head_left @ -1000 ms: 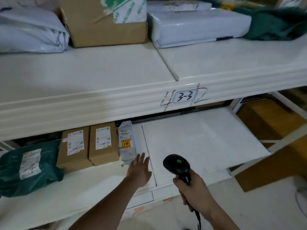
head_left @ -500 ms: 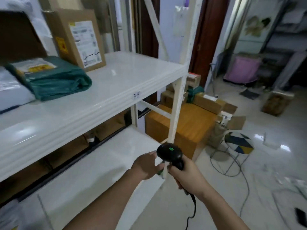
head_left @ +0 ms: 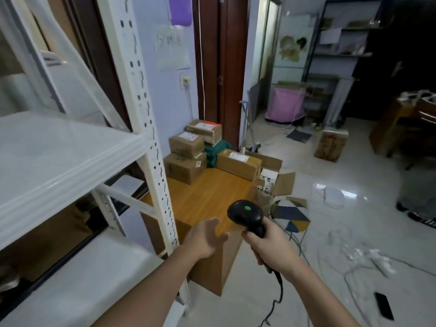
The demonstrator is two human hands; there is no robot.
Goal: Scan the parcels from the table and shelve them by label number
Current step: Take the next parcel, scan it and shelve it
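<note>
My right hand [head_left: 271, 250] grips the handle of a black barcode scanner [head_left: 246, 214] with a green light on top; its cord hangs down. My left hand [head_left: 205, 237] is held out empty, fingers loosely apart, just left of the scanner. Both hover over the near end of a low wooden table [head_left: 207, 197]. At the table's far end lie several cardboard parcels: a stack of three [head_left: 186, 147], a long one [head_left: 238, 162], and a green bag [head_left: 215, 149] between them. The white shelf unit [head_left: 54, 159] fills the left side.
A white perforated shelf post [head_left: 151, 128] stands between me and the table. An open carton [head_left: 276, 180] and a patterned stool [head_left: 290, 214] sit right of the table. Cables, white scraps and a black phone [head_left: 384, 309] lie on the glossy floor. A box [head_left: 331, 145] stands further off.
My view has swung right, away from the shelves toward the table and room. My left hand left the lower shelf and now floats open beside the scanner.
</note>
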